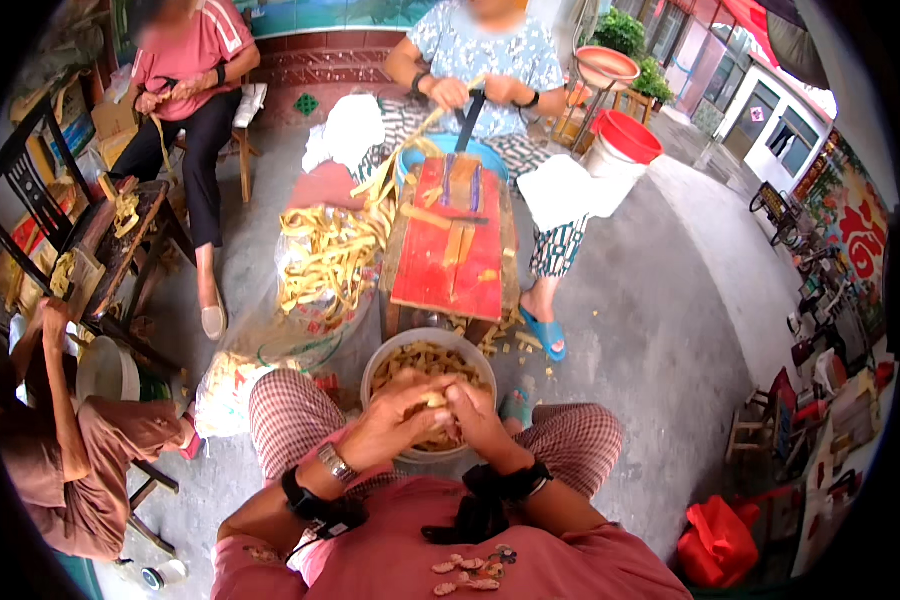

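Both of my hands meet above a round white bucket (489, 372) between my knees. Short yellow-brown pieces (425, 357) fill much of it. My left hand (398, 412) is closed, its fingertips against a small pale-yellow piece (435, 399). From the other side, the thumb and fingers of my right hand (478, 420) press on the same piece. Its lower part is hidden by the fingers. Beyond the bucket stands a low bench with a red board (450, 270) on it. A knife with a wooden handle (425, 215) lies across the board.
Long yellow strips (325, 260) are heaped in a clear plastic bag (235, 385) to the left. Across the bench a person in a blue flowered shirt (490, 60) handles a strip. Two more people sit at the left, near a dark wooden chair (45, 200). A red bag (718, 540) lies lower right.
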Tool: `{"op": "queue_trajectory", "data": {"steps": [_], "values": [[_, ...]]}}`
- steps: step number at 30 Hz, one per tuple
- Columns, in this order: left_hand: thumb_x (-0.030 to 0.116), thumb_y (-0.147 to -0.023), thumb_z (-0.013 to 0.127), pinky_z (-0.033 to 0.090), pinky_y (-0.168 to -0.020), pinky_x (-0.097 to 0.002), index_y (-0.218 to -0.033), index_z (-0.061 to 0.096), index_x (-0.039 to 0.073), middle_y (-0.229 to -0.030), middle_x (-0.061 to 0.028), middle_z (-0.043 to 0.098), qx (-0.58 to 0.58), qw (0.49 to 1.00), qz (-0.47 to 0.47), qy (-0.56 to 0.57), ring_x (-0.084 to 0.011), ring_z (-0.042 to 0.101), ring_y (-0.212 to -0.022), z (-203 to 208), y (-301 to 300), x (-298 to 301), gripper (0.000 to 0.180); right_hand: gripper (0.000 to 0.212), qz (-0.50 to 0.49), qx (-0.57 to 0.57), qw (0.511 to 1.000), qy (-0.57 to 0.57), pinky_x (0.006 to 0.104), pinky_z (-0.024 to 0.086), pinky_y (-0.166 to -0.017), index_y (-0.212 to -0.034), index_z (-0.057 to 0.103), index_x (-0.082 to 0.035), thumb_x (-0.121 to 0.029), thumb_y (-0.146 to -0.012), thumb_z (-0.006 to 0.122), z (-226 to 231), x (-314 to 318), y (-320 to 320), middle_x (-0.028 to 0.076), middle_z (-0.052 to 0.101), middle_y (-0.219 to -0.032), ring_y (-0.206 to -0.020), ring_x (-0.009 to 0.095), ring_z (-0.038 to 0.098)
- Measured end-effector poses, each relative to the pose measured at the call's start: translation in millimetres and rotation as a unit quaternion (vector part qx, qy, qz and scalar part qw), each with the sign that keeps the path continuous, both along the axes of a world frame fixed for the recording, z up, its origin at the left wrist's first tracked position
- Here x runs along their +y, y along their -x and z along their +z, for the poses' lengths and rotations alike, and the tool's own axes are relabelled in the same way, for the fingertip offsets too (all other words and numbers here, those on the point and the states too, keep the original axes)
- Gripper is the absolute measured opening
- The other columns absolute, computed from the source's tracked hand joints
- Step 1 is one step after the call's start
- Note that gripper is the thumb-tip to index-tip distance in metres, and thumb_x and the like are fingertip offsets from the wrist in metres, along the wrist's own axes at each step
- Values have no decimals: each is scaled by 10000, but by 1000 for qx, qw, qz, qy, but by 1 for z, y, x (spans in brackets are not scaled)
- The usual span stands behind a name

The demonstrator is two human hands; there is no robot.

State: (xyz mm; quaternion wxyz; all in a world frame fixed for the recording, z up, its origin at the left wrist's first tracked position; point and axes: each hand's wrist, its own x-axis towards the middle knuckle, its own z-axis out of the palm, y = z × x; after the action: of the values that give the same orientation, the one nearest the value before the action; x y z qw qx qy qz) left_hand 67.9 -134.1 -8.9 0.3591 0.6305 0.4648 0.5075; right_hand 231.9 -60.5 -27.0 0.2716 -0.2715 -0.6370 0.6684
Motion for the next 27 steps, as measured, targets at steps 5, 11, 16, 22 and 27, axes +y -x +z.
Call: {"op": "queue_trajectory", "data": {"steps": [5,11,16,22,27], "values": [[158,-946,501,405,-932,-346,-1127,581,-9,-1176,-126,570,13,997,55,-43,-230,536,-1055,-21,-5,6,258,257,-24,-5,999,-38,211,361,-531,-1067,532,-24,-248,-967,458,-23,3,7,-2,507,-747,-610,61,467],[243,-989,424,476,-842,-281,-1246,505,-4,-1091,-75,606,-222,959,-45,171,-168,614,-894,-37,-2,1,365,381,-102,-6,989,-106,278,443,-823,-1179,463,3,-265,-919,539,-10,-1,9,85,576,-1015,-919,151,556],[379,-972,418,530,-802,-403,-1195,526,-24,-1035,-96,584,-462,836,-148,255,-155,567,-835,-10,-3,1,473,268,-66,17,996,-54,244,424,-648,-861,567,7,-252,-924,539,-27,6,-16,28,566,-824,-735,92,521],[390,-975,404,527,-812,-404,-1198,529,-38,-957,-59,556,-507,819,-122,239,-133,514,-754,-1,9,3,499,266,-71,-44,991,-108,215,320,-472,-725,550,-10,-206,-898,598,-1,15,-40,-32,460,-639,-538,49,412],[434,-968,404,526,-783,-383,-1198,539,-21,-918,-36,545,-496,833,-102,222,-116,502,-709,-11,16,12,526,233,-5,-109,988,-111,218,351,-465,-767,550,-22,-211,-895,597,-2,20,-23,-15,497,-668,-589,60,456]]}}
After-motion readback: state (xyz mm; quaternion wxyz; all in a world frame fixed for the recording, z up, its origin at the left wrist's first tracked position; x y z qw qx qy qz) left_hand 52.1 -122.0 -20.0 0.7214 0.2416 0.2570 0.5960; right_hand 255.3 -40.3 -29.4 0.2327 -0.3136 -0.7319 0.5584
